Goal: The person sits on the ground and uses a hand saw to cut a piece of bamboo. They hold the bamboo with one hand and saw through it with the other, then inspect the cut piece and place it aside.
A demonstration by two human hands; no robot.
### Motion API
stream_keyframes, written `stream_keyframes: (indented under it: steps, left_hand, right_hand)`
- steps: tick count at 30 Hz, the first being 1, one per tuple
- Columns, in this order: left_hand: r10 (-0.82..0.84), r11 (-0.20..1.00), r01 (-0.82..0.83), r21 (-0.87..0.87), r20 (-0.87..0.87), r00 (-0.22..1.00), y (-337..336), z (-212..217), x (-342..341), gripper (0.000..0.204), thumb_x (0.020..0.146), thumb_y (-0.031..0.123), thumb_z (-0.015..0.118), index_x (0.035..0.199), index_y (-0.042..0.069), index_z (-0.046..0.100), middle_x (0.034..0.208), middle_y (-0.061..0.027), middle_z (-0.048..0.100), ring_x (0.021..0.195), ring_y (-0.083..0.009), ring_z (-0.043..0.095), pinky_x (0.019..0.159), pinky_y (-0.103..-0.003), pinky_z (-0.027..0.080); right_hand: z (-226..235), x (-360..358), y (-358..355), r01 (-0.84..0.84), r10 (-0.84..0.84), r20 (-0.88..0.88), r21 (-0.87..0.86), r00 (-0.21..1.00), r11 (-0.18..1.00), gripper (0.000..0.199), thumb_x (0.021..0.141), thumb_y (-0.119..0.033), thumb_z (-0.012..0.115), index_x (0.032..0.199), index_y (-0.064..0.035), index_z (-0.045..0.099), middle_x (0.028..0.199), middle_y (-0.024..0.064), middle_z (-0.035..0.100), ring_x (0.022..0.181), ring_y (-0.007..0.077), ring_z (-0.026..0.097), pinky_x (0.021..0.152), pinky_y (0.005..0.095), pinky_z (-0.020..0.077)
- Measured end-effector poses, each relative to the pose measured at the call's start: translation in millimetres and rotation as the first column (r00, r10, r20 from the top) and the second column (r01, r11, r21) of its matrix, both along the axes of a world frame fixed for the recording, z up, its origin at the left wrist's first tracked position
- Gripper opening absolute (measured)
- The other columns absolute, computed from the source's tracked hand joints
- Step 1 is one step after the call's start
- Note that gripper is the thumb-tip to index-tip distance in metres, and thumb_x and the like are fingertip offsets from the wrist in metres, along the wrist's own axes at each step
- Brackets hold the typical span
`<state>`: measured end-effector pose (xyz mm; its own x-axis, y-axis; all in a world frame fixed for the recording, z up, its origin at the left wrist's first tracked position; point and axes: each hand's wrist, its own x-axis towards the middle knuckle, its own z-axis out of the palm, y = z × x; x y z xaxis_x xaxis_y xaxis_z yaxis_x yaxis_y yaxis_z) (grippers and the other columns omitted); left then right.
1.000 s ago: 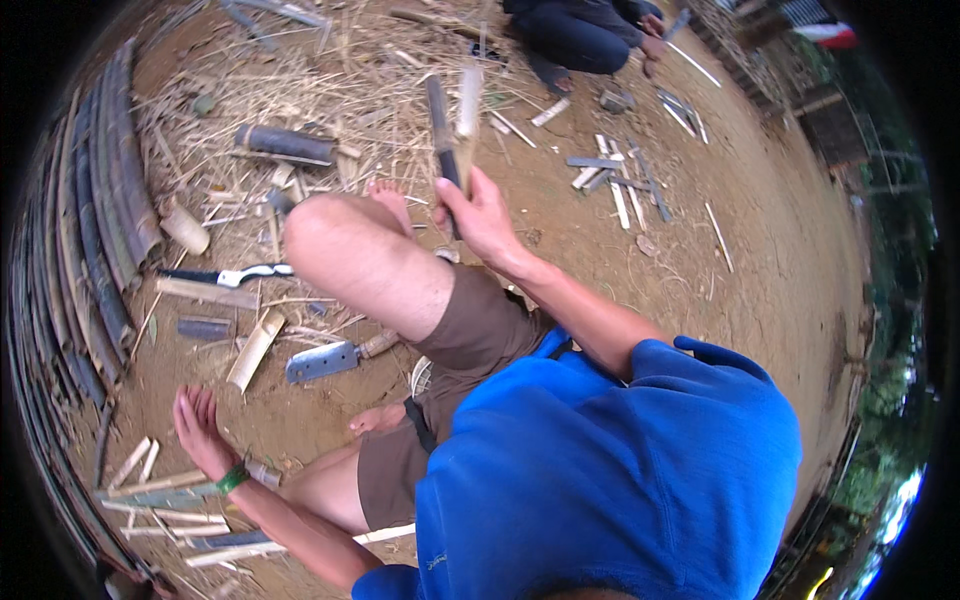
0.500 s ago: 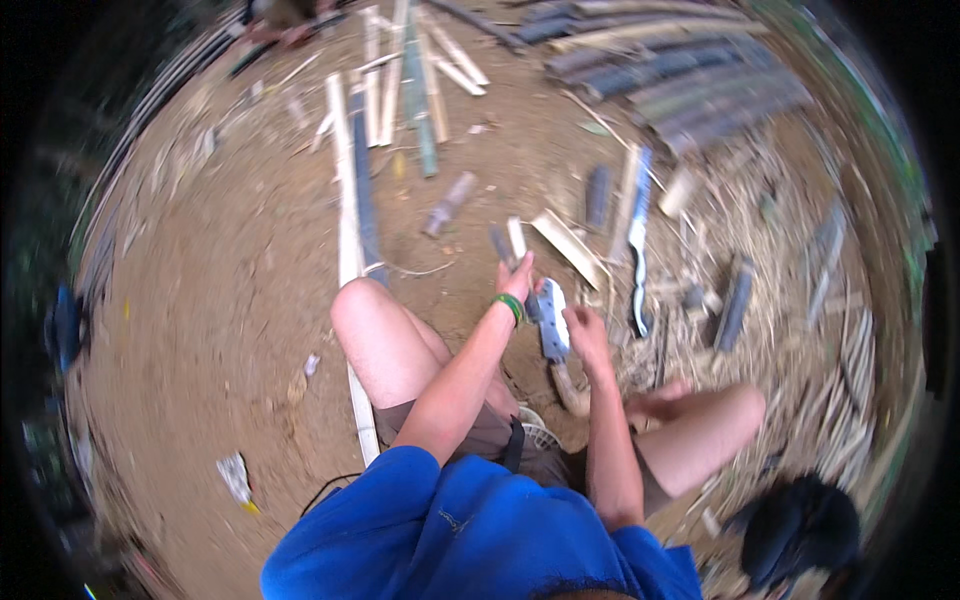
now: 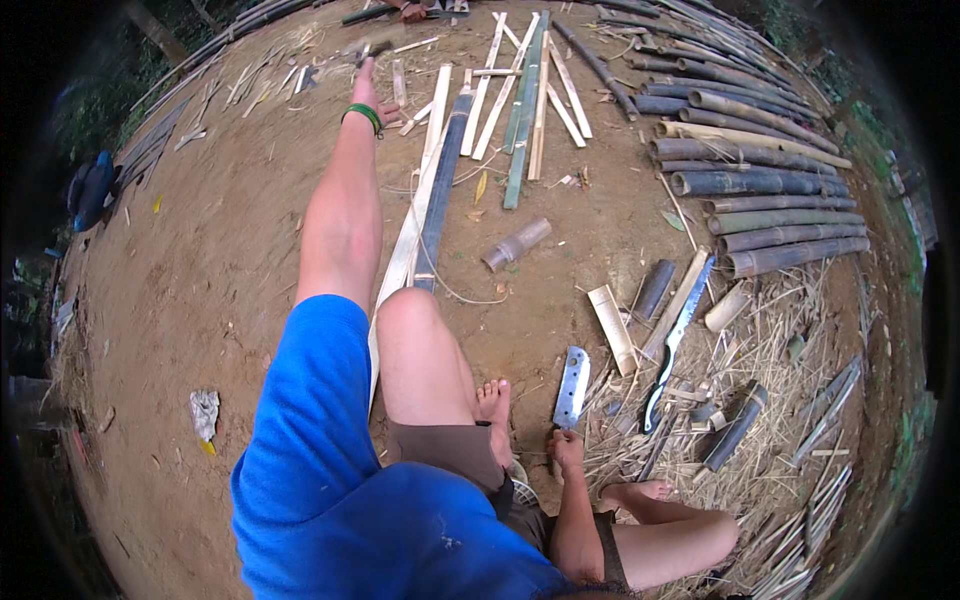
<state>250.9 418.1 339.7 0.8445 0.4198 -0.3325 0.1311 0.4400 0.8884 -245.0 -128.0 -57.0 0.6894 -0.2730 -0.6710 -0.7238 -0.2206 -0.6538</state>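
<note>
My left arm is stretched far forward and to the left, its hand (image 3: 371, 94) open with the fingers extended and a green band at the wrist. Just beyond its fingertips is a small dark, blurred piece (image 3: 374, 50), seemingly apart from the hand. Between my knees, my right hand (image 3: 567, 452) is closed round the handle of a cleaver (image 3: 572, 388), whose wide steel blade with holes points away from me. To the right of it lies a hand saw (image 3: 683, 335) with a black and white handle. A split bamboo piece (image 3: 612, 330) rests beyond the cleaver.
Dark bamboo poles (image 3: 760, 184) lie in rows at the far right. Split bamboo strips (image 3: 520, 125) spread out ahead, and a long pale strip (image 3: 408, 245) runs past my left knee. Shavings (image 3: 640, 440) cover the ground at right. Another person's hand (image 3: 412, 12) shows at the top.
My left hand has swung from beside the cleaver far forward and left, letting go of a small bamboo piece. My right hand has drawn nearer to me and now grips the cleaver's handle.
</note>
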Motion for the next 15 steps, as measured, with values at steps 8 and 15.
stream_keyframes:
  steps: [8,15]
  left_hand:
    - [-0.169,0.185,0.755,0.629,-0.737,0.655,-78,-228,-30,0.074,0.087,0.057,0.064,0.132,-0.001,0.061,0.134,-0.0189,0.062,0.121,-0.0331,0.062,0.101,-0.045,0.050]
    - [-0.312,0.093,0.850,0.518,-0.796,0.519,-243,-344,-149,0.063,0.086,0.038,0.070,0.136,0.003,0.057,0.136,-0.0220,0.059,0.125,-0.0341,0.059,0.107,-0.042,0.047]
  right_hand:
    - [46,-1,23,-0.186,0.206,-0.016,-0.506,0.978,0.843,0.043,0.082,-0.029,0.074,0.112,0.0011,0.068,0.101,0.0257,0.069,0.096,0.0432,0.066,0.088,0.0487,0.0521]
    - [52,-2,27,-0.254,0.212,-0.141,-0.575,0.967,0.777,0.066,0.078,-0.023,0.074,0.134,-0.0003,0.049,0.133,0.0287,0.049,0.118,0.0461,0.054,0.099,0.0512,0.0475]
